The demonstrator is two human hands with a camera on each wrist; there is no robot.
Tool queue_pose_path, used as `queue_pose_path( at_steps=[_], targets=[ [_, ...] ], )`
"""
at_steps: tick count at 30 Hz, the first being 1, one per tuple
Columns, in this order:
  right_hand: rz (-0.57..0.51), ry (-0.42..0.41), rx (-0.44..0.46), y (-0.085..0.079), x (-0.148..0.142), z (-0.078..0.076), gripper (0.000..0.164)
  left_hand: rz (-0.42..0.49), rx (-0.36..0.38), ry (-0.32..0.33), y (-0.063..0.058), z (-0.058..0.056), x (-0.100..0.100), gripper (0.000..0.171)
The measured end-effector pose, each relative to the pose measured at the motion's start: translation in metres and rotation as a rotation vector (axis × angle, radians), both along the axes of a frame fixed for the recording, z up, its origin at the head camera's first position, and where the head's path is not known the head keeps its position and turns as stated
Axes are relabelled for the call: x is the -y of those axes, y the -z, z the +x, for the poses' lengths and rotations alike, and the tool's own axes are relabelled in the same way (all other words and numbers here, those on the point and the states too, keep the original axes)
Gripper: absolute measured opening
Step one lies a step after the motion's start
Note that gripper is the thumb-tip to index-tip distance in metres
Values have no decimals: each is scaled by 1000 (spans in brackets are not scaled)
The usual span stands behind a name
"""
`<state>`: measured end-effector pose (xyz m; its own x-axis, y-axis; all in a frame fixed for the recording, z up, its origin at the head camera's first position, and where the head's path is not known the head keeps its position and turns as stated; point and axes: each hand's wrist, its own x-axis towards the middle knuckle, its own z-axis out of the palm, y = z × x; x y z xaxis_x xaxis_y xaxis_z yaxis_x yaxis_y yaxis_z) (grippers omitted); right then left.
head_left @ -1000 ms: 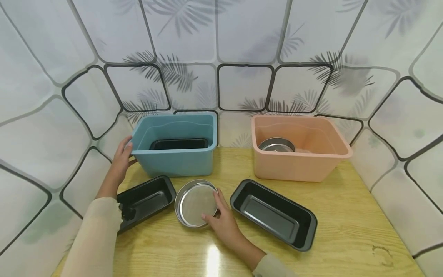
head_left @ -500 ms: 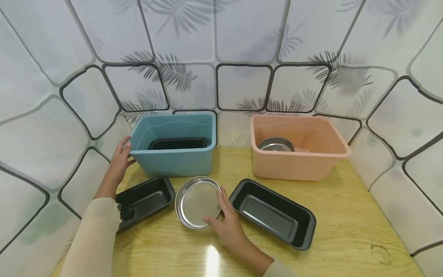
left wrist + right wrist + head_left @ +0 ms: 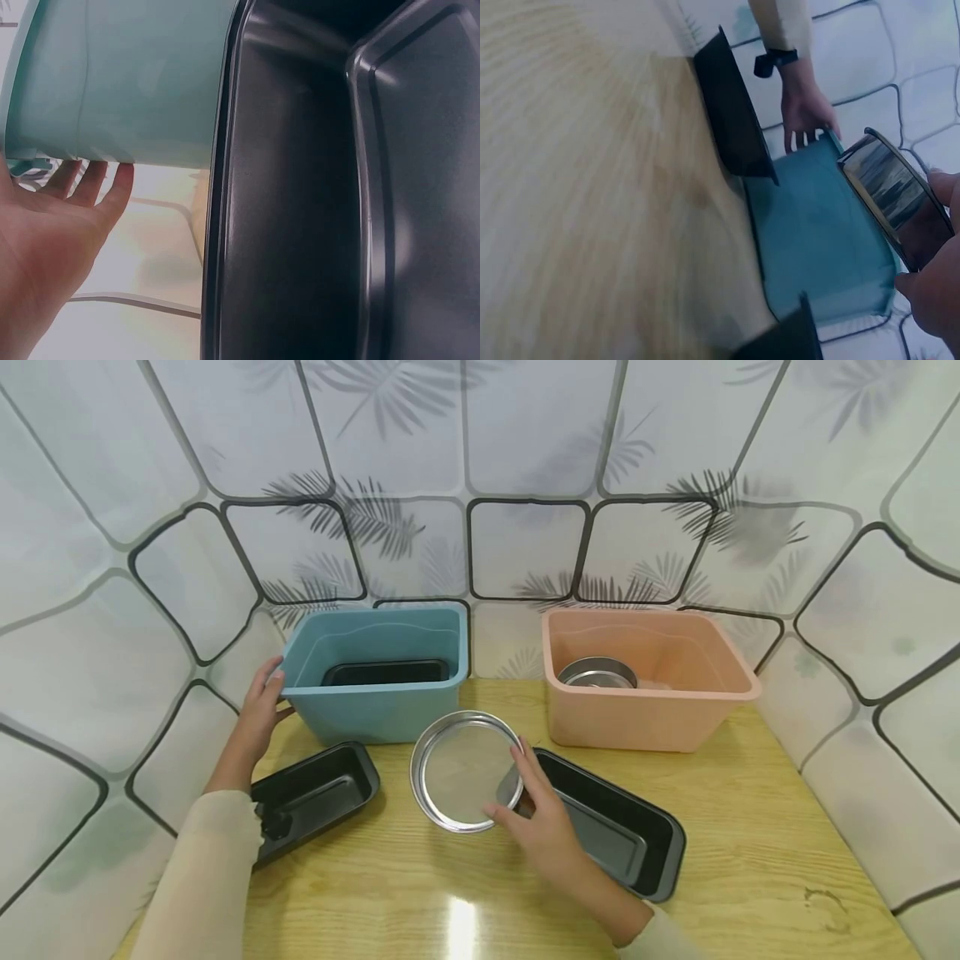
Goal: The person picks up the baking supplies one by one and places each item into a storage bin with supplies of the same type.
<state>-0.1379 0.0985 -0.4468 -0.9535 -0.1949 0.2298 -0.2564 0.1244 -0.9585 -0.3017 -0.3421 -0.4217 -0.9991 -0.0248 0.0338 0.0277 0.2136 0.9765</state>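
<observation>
Currently, in the head view, the right hand (image 3: 551,835) pinches the round metal pan (image 3: 467,772) by its edge above the wood-grain table (image 3: 375,902), and a firm, level hold should keep it clear of the dark loaf pan (image 3: 615,831). In the left wrist view, the left hand (image 3: 60,225) touches the smooth blue bin (image 3: 142,82), fingers extended; the right wrist view shows the round metal pan thin-walled and mirror-bright.

Pale leaf-print walls (image 3: 525,427), glossy wooden table (image 3: 750,827)
</observation>
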Motion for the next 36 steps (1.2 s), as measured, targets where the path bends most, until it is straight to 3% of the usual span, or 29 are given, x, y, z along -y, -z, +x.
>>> queue_pose_path(
  at_steps=[6, 14, 19, 28, 33, 36],
  targets=[
    [32, 31, -43, -19, -35, -9, 89, -1, -4, -1, 0, 0, 0, 66],
    [-7, 96, -54, -44, -76, -38, 83, 3, -11, -2, 1, 0, 1, 65],
    [27, 149, -84, -59, -96, -55, 81, 9, -6, -2, 1, 0, 1, 65],
    [49, 228, -96, -71, -122, -83, 81, 18, 0, 1, -2, 6, -2, 64],
    [131, 285, -83, -76, -138, -99, 84, 34, 7, 3, -14, 13, -10, 63],
    [177, 304, -54, -80, -149, -109, 87, 28, 2, 1, -13, 11, -9, 63]
  ],
)
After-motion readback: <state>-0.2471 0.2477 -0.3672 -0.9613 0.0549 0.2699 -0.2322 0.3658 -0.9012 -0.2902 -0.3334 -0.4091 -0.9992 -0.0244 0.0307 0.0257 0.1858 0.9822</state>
